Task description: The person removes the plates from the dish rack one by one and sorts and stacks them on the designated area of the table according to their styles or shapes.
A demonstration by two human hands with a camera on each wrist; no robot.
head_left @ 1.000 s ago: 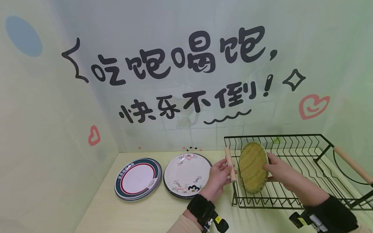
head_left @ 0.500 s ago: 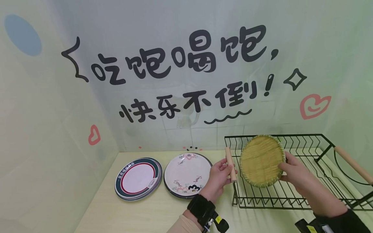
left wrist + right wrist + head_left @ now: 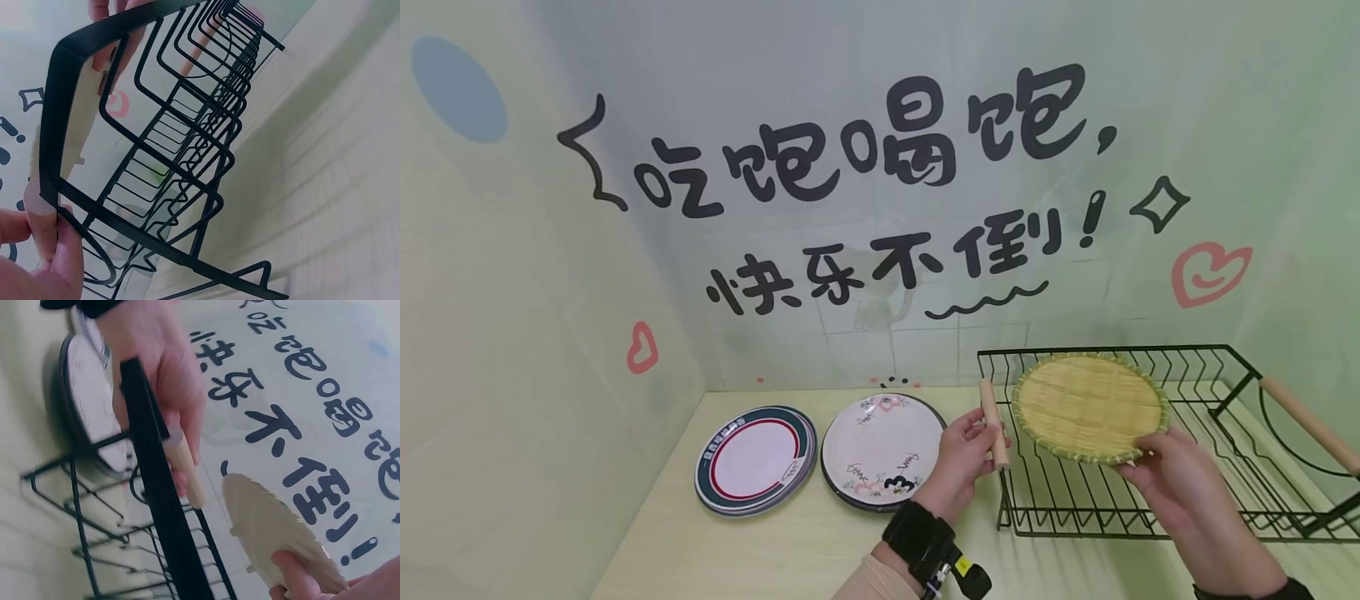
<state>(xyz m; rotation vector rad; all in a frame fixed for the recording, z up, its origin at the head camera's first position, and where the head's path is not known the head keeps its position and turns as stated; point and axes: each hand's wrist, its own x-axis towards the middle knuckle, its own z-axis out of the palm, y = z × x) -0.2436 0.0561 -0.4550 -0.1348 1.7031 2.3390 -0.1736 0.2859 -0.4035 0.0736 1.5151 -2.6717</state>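
Note:
My right hand (image 3: 1183, 487) pinches a round woven bamboo tray (image 3: 1090, 404) at its near right edge, thumb on the upper face. The tray is tilted nearly flat above the left part of a black wire dish rack (image 3: 1217, 346). In the right wrist view the tray (image 3: 269, 519) appears at a steep slant, its far rim toward the wall. My left hand (image 3: 958, 458) grips the rack's left wooden handle (image 3: 994, 423). The left wrist view shows fingers and thumb around that handle (image 3: 41, 222), next to the rack's black end frame (image 3: 53, 119).
Left of the rack lie a floral white plate (image 3: 880, 450) with a dark rim below it, and a small stack of green-rimmed plates (image 3: 756, 462). A second wooden handle (image 3: 1307, 425) is at the rack's right end. A printed wall (image 3: 850, 358) stands behind the table (image 3: 662, 533).
My right hand has turned the bamboo tray from nearly edge-on and upright to a flatter tilt, raising its lower edge and shifting it right. My left hand stays on the handle.

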